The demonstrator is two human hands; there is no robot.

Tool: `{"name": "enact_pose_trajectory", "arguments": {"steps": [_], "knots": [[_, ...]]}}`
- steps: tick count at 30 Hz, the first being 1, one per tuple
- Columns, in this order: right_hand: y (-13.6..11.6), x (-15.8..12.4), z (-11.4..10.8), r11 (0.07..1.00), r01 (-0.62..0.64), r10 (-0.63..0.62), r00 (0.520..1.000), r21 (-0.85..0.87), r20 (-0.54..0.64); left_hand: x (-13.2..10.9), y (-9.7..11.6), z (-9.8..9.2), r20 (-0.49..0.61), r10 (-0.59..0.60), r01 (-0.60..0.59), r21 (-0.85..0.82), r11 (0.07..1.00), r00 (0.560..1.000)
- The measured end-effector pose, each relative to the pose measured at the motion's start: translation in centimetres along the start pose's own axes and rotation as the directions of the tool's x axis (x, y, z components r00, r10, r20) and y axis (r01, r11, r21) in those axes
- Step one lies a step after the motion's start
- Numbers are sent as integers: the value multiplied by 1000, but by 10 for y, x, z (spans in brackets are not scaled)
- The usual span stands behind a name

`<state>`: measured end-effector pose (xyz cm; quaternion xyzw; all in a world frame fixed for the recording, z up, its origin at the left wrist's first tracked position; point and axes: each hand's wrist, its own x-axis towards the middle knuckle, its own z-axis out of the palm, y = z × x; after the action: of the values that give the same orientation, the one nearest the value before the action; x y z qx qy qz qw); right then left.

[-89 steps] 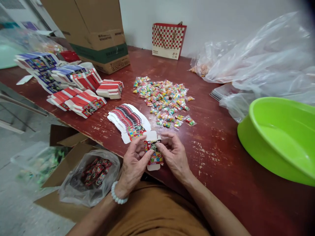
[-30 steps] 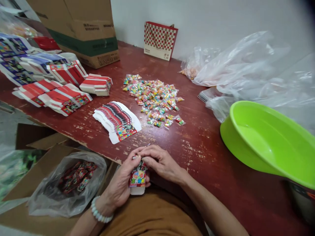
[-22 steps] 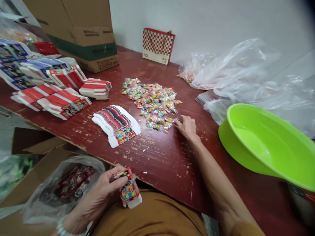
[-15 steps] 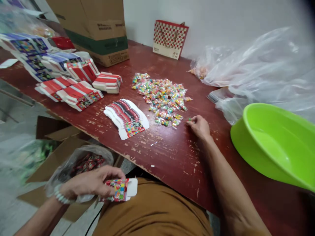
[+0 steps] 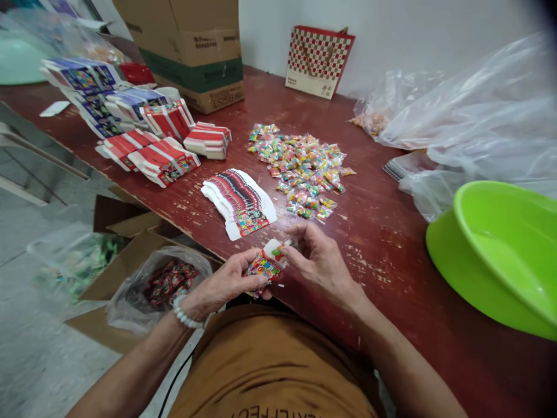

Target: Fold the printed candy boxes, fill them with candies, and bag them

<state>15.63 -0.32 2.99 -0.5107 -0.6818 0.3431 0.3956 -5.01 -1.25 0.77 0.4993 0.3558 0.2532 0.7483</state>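
My left hand [image 5: 237, 277] is closed around a small red printed candy box [image 5: 264, 266], its white end flap up, just over the table's front edge. At that flap, my right hand [image 5: 319, 261] pinches a small clear candy packet [image 5: 278, 251] with green and orange pieces showing. Most of the packet is hidden by the fingers and the flap. Beyond my hands lies a pile of candy packets [image 5: 304, 162]. To its left, a fanned stack of flat candy boxes [image 5: 239, 203] rests on the red table [image 5: 369, 209].
Bundled flat boxes [image 5: 163, 159] stand at the left, before a large cardboard box [image 5: 209, 69]. A checkered paper bag [image 5: 319, 61] leans on the wall. On the right are a green basin [image 5: 470, 273] and plastic bags [image 5: 487, 122]. Below left, an open carton [image 5: 93, 328] holds a bag of dark packets [image 5: 172, 281].
My right hand has come from beside the pile to the box with a packet. My left hand has raised the box from my lap toward the table edge. The view has shifted slightly.
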Motion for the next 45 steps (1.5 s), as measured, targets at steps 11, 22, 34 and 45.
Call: {"name": "enact_pose_trajectory", "arguments": {"steps": [11, 22, 34, 45], "knots": [[-1, 0, -14, 996, 88, -88, 996, -3, 21, 4, -7, 6, 70, -43, 61, -279, 958, 997], [4, -3, -3, 990, 129, -129, 992, 57, 5, 10, -8, 23, -36, 1, -11, -293, 956, 999], [15, -8, 13, 759, -368, 206, 918, 536, 339, 20, -17, 35, -311, -70, -52, -366, 929, 948], [10, -12, 12, 947, -52, -15, 978, 316, 206, 23, -11, 23, 13, -158, 135, -600, 789, 987]]}}
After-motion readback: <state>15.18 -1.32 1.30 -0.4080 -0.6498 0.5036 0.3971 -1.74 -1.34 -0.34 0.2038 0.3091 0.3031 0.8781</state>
